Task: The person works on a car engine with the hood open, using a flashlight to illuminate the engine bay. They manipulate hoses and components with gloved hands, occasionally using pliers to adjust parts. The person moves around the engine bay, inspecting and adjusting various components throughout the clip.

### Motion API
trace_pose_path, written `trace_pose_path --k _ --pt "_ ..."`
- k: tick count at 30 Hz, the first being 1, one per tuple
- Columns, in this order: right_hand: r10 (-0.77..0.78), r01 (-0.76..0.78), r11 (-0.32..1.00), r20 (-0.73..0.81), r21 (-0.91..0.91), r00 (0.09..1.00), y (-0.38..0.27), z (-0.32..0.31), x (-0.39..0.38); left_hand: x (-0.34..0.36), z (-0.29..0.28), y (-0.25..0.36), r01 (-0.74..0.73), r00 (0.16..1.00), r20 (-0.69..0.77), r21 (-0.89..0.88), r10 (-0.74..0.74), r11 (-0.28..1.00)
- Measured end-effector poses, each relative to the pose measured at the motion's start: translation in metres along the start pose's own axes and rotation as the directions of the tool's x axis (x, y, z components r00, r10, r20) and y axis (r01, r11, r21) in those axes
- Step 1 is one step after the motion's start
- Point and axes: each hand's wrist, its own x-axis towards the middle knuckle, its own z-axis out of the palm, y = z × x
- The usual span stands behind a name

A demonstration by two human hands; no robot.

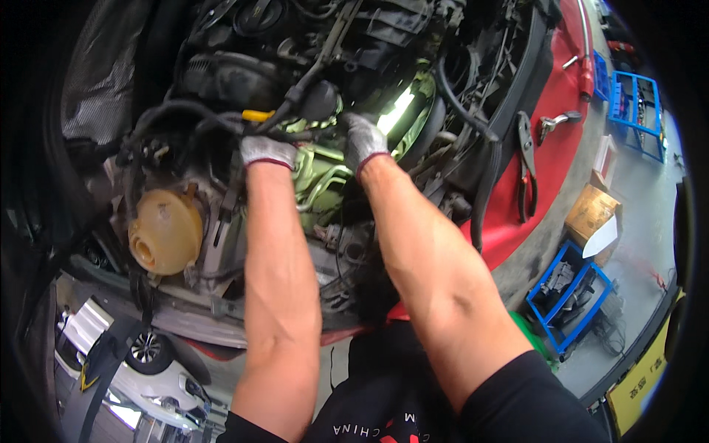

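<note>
Both of my hands are in grey gloves, reaching into an engine bay. My left hand is among dark hoses, just below a yellow handle; its fingertips are hidden. My right hand reaches down beside a brightly lit strip, its fingers bent and mostly out of sight. Between them, pale greenish lit pipes show. I cannot make out what either hand holds. A translucent amber reservoir sits left of my left forearm.
On a red fender cover at the right lie pliers and a ratchet-like tool. Blue-framed trays, another blue tray and a cardboard box stand beyond it. A white car shows at the lower left.
</note>
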Motion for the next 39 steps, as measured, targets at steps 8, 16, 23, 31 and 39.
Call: trace_pose_path --k 8,16,23,31,39 --pt "0.08 -0.083 0.992 0.037 0.098 0.996 -0.005 0.017 -0.006 -0.01 -0.038 0.057 0.112 0.993 -0.008 0.404 -0.119 0.908" --pt "0.074 -0.083 0.992 0.1 0.092 0.992 0.005 0.01 0.01 -0.03 -0.051 0.048 0.06 0.997 0.021 0.264 -0.068 0.963" --pt "0.077 -0.091 0.992 0.156 0.084 0.985 -0.005 0.013 -0.002 -0.041 -0.067 0.053 -0.032 0.999 0.024 0.179 0.028 0.983" --pt "0.18 -0.202 0.958 0.123 0.201 0.976 -0.008 0.019 -0.008 -0.03 -0.088 0.1 -0.148 0.988 -0.018 0.207 0.155 0.967" --pt "0.255 -0.272 0.939 0.104 0.21 0.961 -0.017 0.017 -0.035 -0.052 -0.068 0.091 0.049 0.988 0.112 0.404 -0.102 0.913"
